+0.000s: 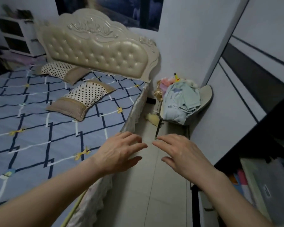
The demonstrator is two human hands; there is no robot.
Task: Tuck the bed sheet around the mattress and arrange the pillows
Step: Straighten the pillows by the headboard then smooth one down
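Observation:
A blue bed sheet (33, 115) with dark and white lattice lines lies flat over the mattress, filling the left of the view. Two polka-dot pillows with tan borders rest on it: one (82, 97) slanted near the middle, the other (59, 71) against the cream tufted headboard (97, 51). My left hand (120, 151) hovers at the bed's right edge, fingers spread, holding nothing. My right hand (182, 151) hangs over the floor aisle beside it, also spread and empty. A lace bed skirt (134, 115) hangs down the mattress side.
A chair (203, 97) piled with pale clothes and plush toys stands at the end of the narrow tiled aisle (147, 185). A wardrobe (246, 76) and dark shelf edge line the right. A white cabinet (15, 33) stands at back left.

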